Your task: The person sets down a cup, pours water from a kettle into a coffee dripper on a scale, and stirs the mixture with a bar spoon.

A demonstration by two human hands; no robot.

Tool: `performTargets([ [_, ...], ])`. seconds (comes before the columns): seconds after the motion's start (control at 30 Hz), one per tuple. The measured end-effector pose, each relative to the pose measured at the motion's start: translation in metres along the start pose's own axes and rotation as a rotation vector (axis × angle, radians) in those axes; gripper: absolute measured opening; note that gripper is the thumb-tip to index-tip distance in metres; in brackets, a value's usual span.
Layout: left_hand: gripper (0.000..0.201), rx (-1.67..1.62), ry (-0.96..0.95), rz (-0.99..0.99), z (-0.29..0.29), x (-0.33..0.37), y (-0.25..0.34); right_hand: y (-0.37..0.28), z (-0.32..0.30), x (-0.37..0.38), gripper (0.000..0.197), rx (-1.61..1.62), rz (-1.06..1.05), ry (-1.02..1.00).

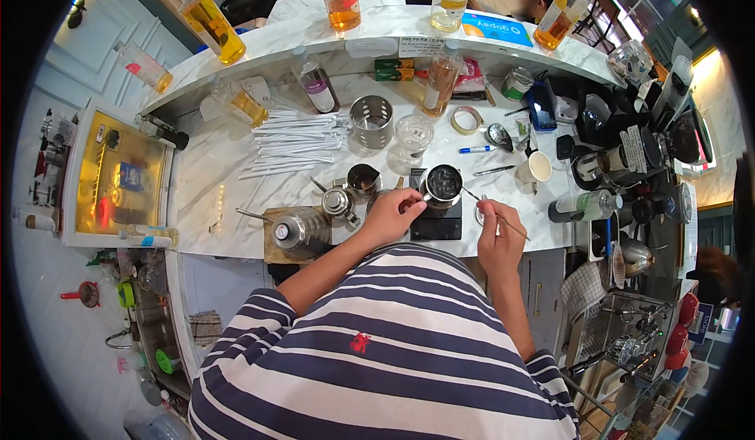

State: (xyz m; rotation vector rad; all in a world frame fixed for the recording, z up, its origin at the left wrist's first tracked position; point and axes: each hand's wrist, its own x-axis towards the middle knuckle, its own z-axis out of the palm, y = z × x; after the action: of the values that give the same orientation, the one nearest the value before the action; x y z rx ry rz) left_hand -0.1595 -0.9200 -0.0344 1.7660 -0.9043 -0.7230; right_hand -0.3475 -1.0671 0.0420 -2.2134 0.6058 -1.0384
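Observation:
A white cup with dark, wet-looking contents stands on a flat black scale at the counter's front edge. My left hand has its thumb and finger closed at the cup's near-left side, on its small handle. Right of the cup, my right hand grips a thin long-handled spoon; its tip points at the cup's rim. Left of my left hand are a small metal moka pot and a steel pitcher with dark liquid. A steel kettle sits on a wooden board.
Wrapped white straws lie back left, beside a perforated steel canister and a clear glass. A paper cup, marker and tape roll are right. Syrup bottles line the back; a coffee grinder stands far right.

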Motion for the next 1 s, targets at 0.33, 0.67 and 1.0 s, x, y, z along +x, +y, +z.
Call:
performTargets([
  [0.33,0.025,-0.009,0.049,0.006,0.004,-0.002,-0.001,-0.001,0.000,0.004,0.006,0.003,-0.001,-0.089],
  [0.67,0.024,-0.083,0.109,0.010,0.009,-0.002,-0.001,0.001,-0.002,0.009,0.012,-0.005,-0.105,-0.143],
  [1.0,0.020,-0.075,0.122,-0.023,0.011,0.000,-0.006,0.005,-0.004,0.016,0.007,0.035,-0.112,-0.155],
])
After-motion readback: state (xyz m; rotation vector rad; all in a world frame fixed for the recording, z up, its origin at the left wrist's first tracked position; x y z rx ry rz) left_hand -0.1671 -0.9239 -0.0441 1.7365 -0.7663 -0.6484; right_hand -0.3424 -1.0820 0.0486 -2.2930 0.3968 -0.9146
